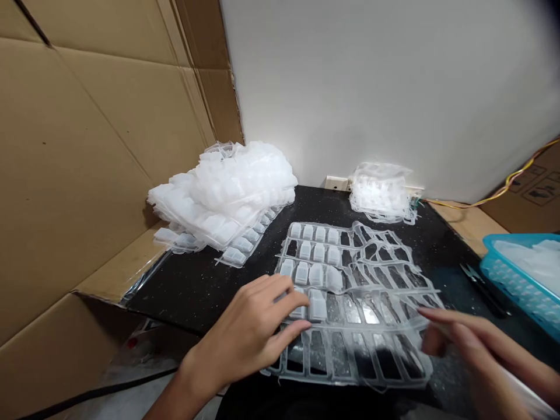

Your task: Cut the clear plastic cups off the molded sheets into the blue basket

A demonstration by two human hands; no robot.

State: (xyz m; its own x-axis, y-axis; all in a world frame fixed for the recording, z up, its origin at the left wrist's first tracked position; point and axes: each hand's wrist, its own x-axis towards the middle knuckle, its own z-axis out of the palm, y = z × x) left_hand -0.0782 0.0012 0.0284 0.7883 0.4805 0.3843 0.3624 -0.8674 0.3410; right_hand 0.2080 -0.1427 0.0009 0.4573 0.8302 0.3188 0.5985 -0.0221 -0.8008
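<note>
A translucent plastic sheet point(350, 326) of moulded frames lies across the dark tabletop. White tapered pieces point(318, 304) sit in its left part, while many frames on the right and front are bare. My left hand point(258, 321) rests at the sheet's left side, thumb and forefinger parted around the edge of a white piece. At the right edge of the sheet, my right hand point(476, 350) is blurred, its fingers bent together with the forefinger pointing left. A pale, slim thing point(522, 388) shows along that hand; its kind cannot be made out.
Stacked white moulded sheets point(231, 192) rise at the back left. A smaller pile of frame sheets point(380, 192) stands by the wall. Dark-handled snips point(485, 289) lie near a blue basket point(503, 256) of white pieces. Cardboard point(87, 146) walls the left side.
</note>
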